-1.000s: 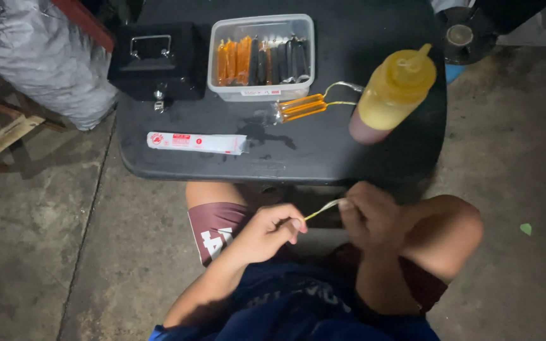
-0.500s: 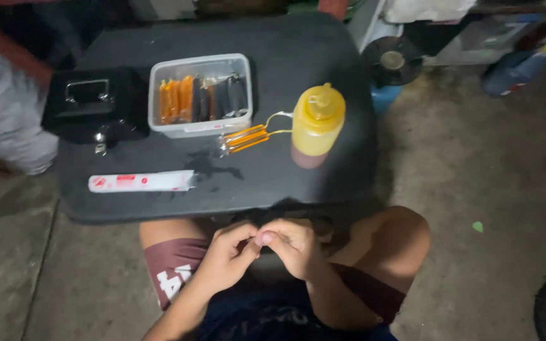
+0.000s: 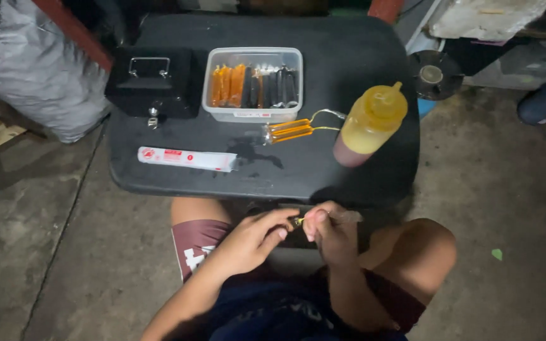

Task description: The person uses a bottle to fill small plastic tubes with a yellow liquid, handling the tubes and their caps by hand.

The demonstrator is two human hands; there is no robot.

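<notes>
My left hand (image 3: 251,239) and my right hand (image 3: 330,233) meet over my lap, just below the front edge of a black table (image 3: 349,47). Between their fingertips they pinch a small thin yellowish piece (image 3: 299,221); it is too small to tell what it is. On the table stand a clear plastic tub (image 3: 253,82) of orange and black sticks, an orange-handled wire tool (image 3: 295,129), a yellow squeeze bottle (image 3: 369,123) and a white wrapped packet (image 3: 186,158).
A black metal cash box (image 3: 150,81) sits at the table's left end. A grey sack (image 3: 30,66) leans at the left, a round dark lid (image 3: 433,74) lies right of the table. A wet patch (image 3: 251,151) marks the tabletop. Concrete floor all around.
One second ago my hands were apart with a thin stick stretched between them. They came together and now pinch the small piece. The view has also shifted.
</notes>
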